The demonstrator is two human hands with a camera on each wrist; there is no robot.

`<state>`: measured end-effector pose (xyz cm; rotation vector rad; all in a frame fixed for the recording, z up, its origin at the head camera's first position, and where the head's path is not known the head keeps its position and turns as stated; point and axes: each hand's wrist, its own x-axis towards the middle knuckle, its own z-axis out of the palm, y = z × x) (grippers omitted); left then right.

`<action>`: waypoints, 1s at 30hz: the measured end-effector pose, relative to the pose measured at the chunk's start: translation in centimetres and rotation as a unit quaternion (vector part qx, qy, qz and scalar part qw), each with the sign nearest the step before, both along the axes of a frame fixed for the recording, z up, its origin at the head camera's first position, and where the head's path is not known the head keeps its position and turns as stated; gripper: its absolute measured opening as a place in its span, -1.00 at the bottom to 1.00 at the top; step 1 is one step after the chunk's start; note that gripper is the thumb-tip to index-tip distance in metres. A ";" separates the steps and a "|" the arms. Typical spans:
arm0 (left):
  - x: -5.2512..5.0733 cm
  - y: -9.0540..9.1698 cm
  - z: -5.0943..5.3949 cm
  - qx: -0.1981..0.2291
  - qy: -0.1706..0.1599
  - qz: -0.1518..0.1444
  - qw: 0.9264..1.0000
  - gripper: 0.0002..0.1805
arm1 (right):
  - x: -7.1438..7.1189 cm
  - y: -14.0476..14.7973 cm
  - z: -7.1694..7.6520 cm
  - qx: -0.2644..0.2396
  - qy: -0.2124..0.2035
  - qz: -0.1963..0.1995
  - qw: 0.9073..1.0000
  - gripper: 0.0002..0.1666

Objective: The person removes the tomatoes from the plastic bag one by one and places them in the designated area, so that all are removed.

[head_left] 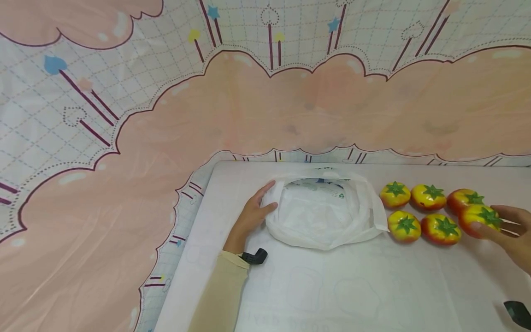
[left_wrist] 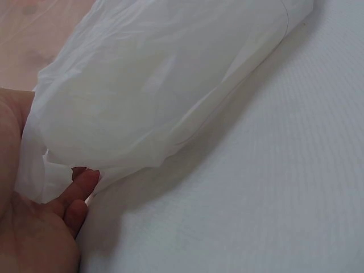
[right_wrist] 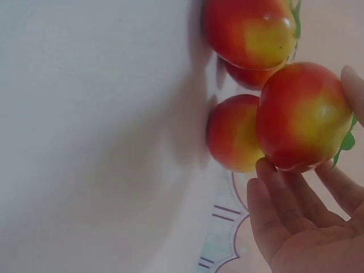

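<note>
A white plastic bag point(head_left: 319, 237) lies on the white table with its mouth spread upward. At its left side my left hand point(head_left: 253, 210) holds the edge, thumb and fingers on either side of the film. The left wrist view shows fingertips point(left_wrist: 85, 185) against the plastic bag point(left_wrist: 136, 108); part of that hand is hidden by the film. On the right, my right hand point(head_left: 508, 230) grips a red-and-yellow artificial tomato point(head_left: 477, 216) with a green star-shaped top. In the right wrist view, the thumb and fingers sit around this tomato point(right_wrist: 304, 116), with other tomatoes behind it.
Several similar tomatoes point(head_left: 440, 229) stand in two rows just right of the bag. The white table point(head_left: 315, 290) stretches toward the viewer. Behind it hangs a pink-and-white patterned cloth point(head_left: 311, 110). A black strap piece point(head_left: 255, 256) is on the left wrist.
</note>
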<state>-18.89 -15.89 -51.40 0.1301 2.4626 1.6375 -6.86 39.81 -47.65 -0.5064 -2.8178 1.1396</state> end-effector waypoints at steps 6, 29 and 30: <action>0.0 0.1 0.1 0.000 0.001 0.000 1.000 -0.27 | 0.2 0.3 -0.7 -0.004 0.001 0.003 1.000 -0.06; 0.1 0.1 0.0 0.006 -0.004 0.003 1.000 -0.27 | 0.6 1.6 -2.8 -0.003 -0.026 -0.020 0.999 0.00; 0.0 0.1 0.0 0.007 -0.003 0.003 1.000 -0.27 | 0.5 1.7 -3.0 -0.004 -0.026 -0.020 0.999 0.00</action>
